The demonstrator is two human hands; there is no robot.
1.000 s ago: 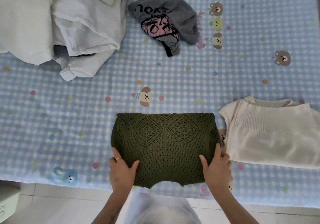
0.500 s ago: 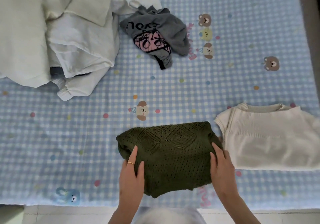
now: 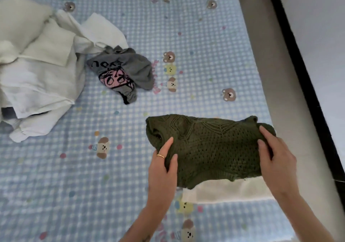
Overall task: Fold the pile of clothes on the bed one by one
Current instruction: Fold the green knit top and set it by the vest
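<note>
I have the folded green knit sweater (image 3: 209,148) pinched at both short ends, left hand (image 3: 164,164) and right hand (image 3: 274,154) each closed on it, held over the cream folded top (image 3: 224,192) on the bed (image 3: 56,185). I judge it light, limp and open-weave: likely to sag and snag, so grip through all layers at the edges

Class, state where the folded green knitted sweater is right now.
In the head view, lower right: the green sweater is held between the left hand and right hand, over the folded cream top.
</note>
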